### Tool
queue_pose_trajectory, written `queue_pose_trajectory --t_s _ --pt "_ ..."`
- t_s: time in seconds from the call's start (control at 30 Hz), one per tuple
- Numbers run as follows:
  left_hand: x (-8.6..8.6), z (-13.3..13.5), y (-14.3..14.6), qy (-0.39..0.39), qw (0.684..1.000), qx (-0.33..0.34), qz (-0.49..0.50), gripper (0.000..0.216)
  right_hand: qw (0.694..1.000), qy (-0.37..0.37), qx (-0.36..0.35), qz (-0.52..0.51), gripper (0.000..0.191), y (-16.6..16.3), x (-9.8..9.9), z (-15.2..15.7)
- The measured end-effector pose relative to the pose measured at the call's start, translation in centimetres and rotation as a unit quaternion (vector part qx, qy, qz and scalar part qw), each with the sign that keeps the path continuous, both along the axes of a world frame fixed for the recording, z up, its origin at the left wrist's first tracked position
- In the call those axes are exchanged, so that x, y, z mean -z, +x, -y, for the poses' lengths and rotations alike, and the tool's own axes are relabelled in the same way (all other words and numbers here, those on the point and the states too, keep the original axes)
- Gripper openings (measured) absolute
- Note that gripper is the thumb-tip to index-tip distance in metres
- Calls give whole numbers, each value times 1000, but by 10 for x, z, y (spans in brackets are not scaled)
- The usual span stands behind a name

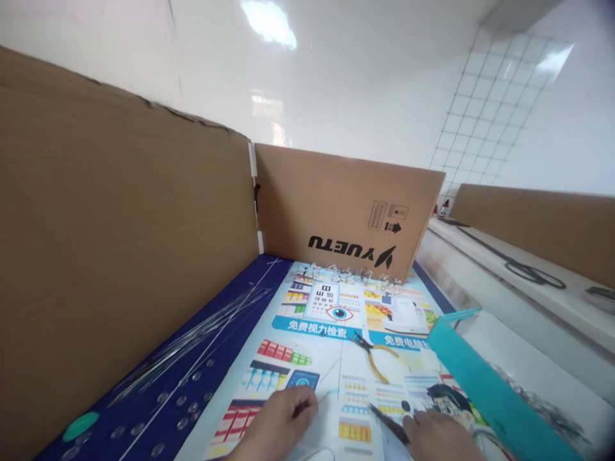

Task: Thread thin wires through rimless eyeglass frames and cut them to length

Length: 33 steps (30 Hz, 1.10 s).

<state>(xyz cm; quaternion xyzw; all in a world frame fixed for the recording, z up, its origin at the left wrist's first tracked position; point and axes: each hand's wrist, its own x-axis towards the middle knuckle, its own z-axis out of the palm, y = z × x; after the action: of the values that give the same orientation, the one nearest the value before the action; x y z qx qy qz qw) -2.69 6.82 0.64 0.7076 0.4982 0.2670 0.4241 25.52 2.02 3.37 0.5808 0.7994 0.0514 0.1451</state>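
Note:
My left hand is closed in a pinch at the lower middle, over the printed poster sheet. A thin wire runs up and to the right from its fingertips. My right hand is wrapped round dark, pointed pliers; their tip points up and left towards the left hand, and their handles are hidden in the palm. Another pair of pliers, with yellow handles, lies on the sheet beyond both hands. Small bent wire pieces stand in a row at the sheet's far end.
Cardboard panels wall the left and back. Straight wires and several clear round pieces lie on the blue surface, near a green disc. A teal box holding tangled wire stands right; scissors rest on a ledge.

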Motion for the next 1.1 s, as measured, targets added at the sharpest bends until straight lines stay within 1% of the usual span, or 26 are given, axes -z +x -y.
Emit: queue_pose_trajectory --t_s 0.03,0.1,0.13,0.2,0.3,0.4,0.5,0.6,0.7,0.8,0.93,1.0,1.1 --pt "-2 0 0 43 998 4 -36 16 999 20 -28 -3 24 -7 -3 -7" --pt "-6 1 -1 96 990 9 -104 18 991 82 -103 -28 17 -23 -6 -24" --pt "-9 2 -1 110 985 7 -136 19 985 116 -128 -32 16 -32 -6 -34" --pt "-15 3 -3 127 972 -3 -196 21 967 175 -187 7 16 -48 -4 -55" --pt "-20 3 -5 146 951 -13 -273 25 957 181 -226 35 18 -69 2 -86" --pt "-20 -1 -6 157 932 -8 -326 30 948 169 -263 60 12 -80 9 -109" --pt "-20 -3 -5 166 918 -6 -360 34 937 148 -307 80 4 -81 12 -122" --pt "-24 -1 -5 181 910 3 -372 41 923 132 -351 89 7 -79 10 -131" --pt "-28 2 -3 187 910 26 -370 44 910 118 -388 88 8 -78 7 -139" --pt "-30 2 -2 166 910 63 -374 41 907 113 -398 81 9 -79 5 -147" --pt "-31 1 0 134 904 117 -388 38 918 122 -373 64 8 -79 2 -152" --pt "-33 2 0 129 903 120 -391 33 926 131 -350 51 6 -78 0 -151" --pt "-37 5 -2 132 912 96 -377 21 936 146 -318 27 5 -77 -7 -143"
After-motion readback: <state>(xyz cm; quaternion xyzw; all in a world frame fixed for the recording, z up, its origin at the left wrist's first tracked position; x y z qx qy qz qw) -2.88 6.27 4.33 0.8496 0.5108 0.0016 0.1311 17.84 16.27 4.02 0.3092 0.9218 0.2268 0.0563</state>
